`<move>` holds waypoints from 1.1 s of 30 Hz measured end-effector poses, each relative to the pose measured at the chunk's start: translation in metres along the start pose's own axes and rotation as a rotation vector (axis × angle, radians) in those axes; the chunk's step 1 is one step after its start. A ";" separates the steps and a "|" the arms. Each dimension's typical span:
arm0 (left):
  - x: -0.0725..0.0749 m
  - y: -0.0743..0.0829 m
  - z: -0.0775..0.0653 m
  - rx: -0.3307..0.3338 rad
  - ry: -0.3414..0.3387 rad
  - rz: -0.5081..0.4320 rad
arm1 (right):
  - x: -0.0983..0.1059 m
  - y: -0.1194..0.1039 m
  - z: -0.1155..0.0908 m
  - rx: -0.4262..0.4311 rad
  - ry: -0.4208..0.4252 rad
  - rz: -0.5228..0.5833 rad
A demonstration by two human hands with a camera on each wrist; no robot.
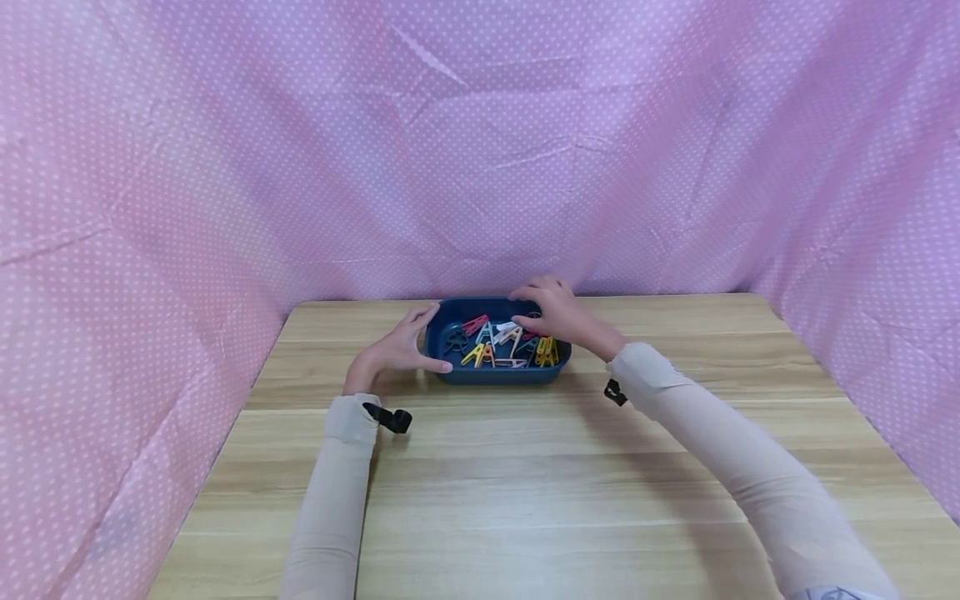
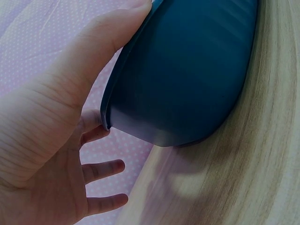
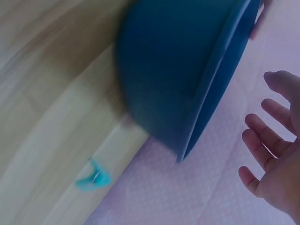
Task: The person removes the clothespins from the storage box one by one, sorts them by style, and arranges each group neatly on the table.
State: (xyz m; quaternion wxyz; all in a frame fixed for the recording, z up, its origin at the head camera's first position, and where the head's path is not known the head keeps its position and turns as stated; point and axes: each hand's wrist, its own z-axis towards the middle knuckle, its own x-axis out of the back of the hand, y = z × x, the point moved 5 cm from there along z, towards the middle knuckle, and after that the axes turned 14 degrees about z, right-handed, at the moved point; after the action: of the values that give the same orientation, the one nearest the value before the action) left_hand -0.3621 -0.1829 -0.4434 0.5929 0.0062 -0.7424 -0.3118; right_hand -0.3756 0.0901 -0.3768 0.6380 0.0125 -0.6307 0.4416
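The bin (image 1: 501, 377), clips (image 1: 547, 350) heaped inside, sits at the far side of the table (image 1: 480, 483). Your left hand (image 1: 401, 346) spans and holds its left end; brace lightly there so it shouldn't slide. Your right hand (image 1: 558, 315) is over the right end, fingers apart and empty: probably best work low, clear of the rim. It hides some clips. The teal clip (image 3: 95, 178) is blurred; whether it touches the table is unclear.

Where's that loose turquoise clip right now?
In the right wrist view, the turquoise clip, blurred, is at lower left, on the wooden table outside the blue bin, near the table edge beside the pink dotted cloth.
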 end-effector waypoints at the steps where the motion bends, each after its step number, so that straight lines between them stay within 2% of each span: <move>1: 0.000 0.000 0.000 -0.002 0.001 -0.001 | -0.004 -0.003 0.002 0.005 -0.011 0.000; 8: -0.001 0.000 -0.001 -0.003 -0.005 -0.011 | -0.031 -0.023 0.013 0.060 -0.045 -0.065; 15: -0.001 0.001 -0.001 -0.011 -0.005 -0.019 | -0.049 -0.034 0.022 0.070 -0.054 -0.092; 26: -0.001 0.001 -0.002 -0.023 -0.005 -0.017 | -0.076 -0.029 0.028 0.032 -0.197 -0.188; 33: -0.002 0.001 -0.002 -0.016 -0.005 -0.008 | -0.086 -0.025 0.029 0.012 -0.232 -0.207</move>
State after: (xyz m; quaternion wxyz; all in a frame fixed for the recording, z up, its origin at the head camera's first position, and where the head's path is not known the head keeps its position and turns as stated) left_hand -0.3596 -0.1828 -0.4443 0.5899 0.0036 -0.7412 -0.3203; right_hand -0.3681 0.0112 -0.4275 0.6030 0.1322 -0.6928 0.3727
